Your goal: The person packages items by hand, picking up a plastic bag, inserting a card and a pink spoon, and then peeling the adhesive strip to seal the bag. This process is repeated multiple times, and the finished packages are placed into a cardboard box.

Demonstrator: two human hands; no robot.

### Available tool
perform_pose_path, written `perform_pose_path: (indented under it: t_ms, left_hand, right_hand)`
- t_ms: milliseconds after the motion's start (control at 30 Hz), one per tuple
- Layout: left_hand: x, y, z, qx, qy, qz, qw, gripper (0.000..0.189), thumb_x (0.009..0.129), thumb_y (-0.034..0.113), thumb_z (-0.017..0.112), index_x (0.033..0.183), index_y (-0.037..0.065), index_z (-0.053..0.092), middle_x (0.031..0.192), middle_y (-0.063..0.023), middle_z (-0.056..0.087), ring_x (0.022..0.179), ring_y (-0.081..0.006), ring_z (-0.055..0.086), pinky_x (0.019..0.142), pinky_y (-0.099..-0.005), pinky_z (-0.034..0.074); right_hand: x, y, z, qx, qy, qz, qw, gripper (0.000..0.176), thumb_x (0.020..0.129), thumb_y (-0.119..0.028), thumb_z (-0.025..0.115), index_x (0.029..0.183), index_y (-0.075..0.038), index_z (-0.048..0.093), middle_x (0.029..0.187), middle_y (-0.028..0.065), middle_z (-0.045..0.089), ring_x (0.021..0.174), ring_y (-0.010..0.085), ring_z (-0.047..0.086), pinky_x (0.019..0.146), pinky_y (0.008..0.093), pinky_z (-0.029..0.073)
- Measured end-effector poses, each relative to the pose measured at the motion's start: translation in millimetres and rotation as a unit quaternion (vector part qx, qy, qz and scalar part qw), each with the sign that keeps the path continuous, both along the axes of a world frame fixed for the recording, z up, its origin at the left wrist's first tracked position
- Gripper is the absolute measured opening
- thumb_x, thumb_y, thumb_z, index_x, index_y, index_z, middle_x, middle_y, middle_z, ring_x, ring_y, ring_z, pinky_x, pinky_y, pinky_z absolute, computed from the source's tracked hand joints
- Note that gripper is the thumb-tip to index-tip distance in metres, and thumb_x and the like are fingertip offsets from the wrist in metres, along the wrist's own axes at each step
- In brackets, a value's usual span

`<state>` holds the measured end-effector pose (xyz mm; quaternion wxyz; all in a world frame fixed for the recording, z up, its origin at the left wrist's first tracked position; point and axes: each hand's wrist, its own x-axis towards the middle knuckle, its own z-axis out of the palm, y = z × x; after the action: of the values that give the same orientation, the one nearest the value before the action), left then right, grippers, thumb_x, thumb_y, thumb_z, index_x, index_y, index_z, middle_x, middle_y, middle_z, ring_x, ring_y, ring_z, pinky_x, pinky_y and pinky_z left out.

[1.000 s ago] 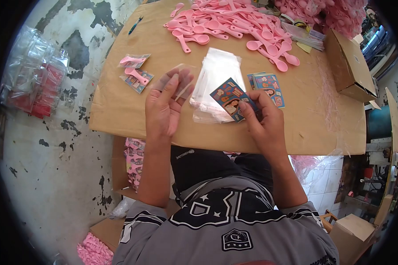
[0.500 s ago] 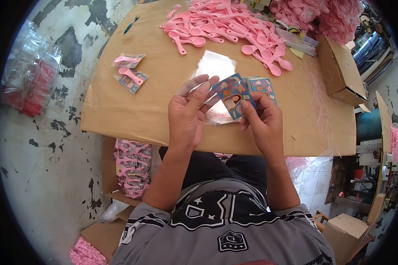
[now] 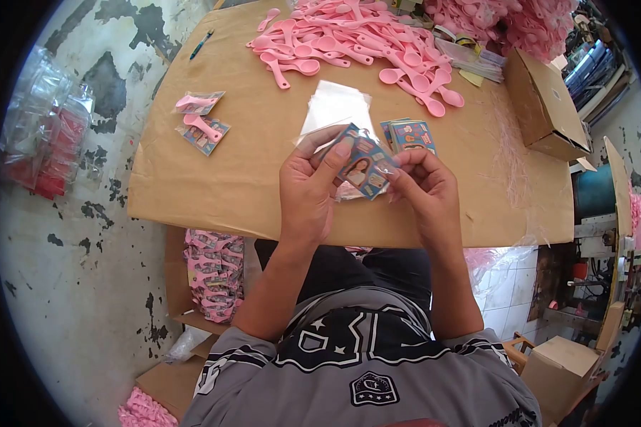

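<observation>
A blue printed card (image 3: 362,169) lies inside a clear plastic bag (image 3: 386,161), held up over the table. My left hand (image 3: 310,188) is closed on the left side of the bag and card, thumb on top. At the bag's right end, the fingers of my right hand (image 3: 431,188) pinch the clear edge. Behind my hands lies a stack of clear bags (image 3: 338,107), partly covered by them. Just beyond my right hand is a stack of the same blue cards (image 3: 414,134).
Pink spoons (image 3: 335,43) are heaped at the table's back. Two bagged spoons with cards (image 3: 203,128) and a pen (image 3: 201,44) lie at left. A cardboard box (image 3: 545,107) stands on the right. Below the left edge, another box holds packed pink spoons (image 3: 214,274).
The card has gone from my right hand into the bag in my left. My right fingers have shifted from the card to the bag's edge.
</observation>
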<state>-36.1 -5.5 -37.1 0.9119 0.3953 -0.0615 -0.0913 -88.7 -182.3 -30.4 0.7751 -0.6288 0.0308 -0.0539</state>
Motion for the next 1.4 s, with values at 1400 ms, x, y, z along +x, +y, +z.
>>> perform_pose_path:
  t_ms: [1400]
  left_hand:
    - [10,29,-20,-0.239,0.097,0.043,0.965,0.031,0.109,0.022,0.06,0.135,0.006,0.056,0.095,-0.0038,0.059,0.086,-0.0117,0.057,0.085,-0.0293,0.053]
  right_hand:
    - [-11,10,40,-0.404,-0.197,0.011,0.893,0.017,0.088,-0.005,0.079,0.104,-0.005,0.074,0.09,0.0072,0.068,0.076,0.0192,0.066,0.065,0.0334,0.053]
